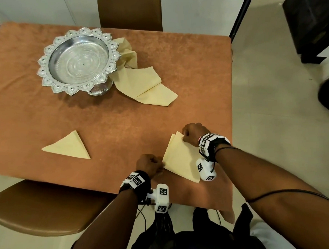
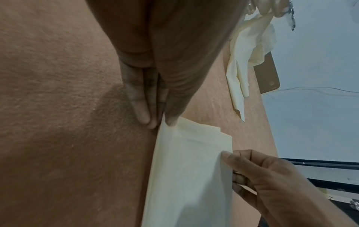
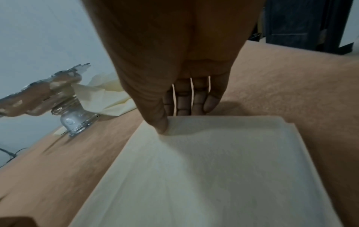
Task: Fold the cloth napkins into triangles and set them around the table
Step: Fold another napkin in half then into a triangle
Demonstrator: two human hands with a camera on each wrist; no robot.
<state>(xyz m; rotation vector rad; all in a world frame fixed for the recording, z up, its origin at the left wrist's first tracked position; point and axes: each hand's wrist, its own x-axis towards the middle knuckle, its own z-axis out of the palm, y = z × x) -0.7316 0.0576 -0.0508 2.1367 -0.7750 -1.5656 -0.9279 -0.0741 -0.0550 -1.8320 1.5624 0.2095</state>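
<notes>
From my feed this reads as a dining room, plain enough that it could be a home or a hired room; I cannot tell which. I see a square desk [image 1: 194, 67] under a rust-orange cloth, with brown padded chairs [image 1: 130, 10] drawn up at two sides. An ornate silver pedestal tray [image 1: 79, 60] stands on it beside cream cloth napkins [image 1: 145, 83], two already folded into triangles [image 1: 68, 146] at the places. Pale floor tiles [image 1: 266, 117] and bare white walls [image 1: 35, 9] surround it.
</notes>
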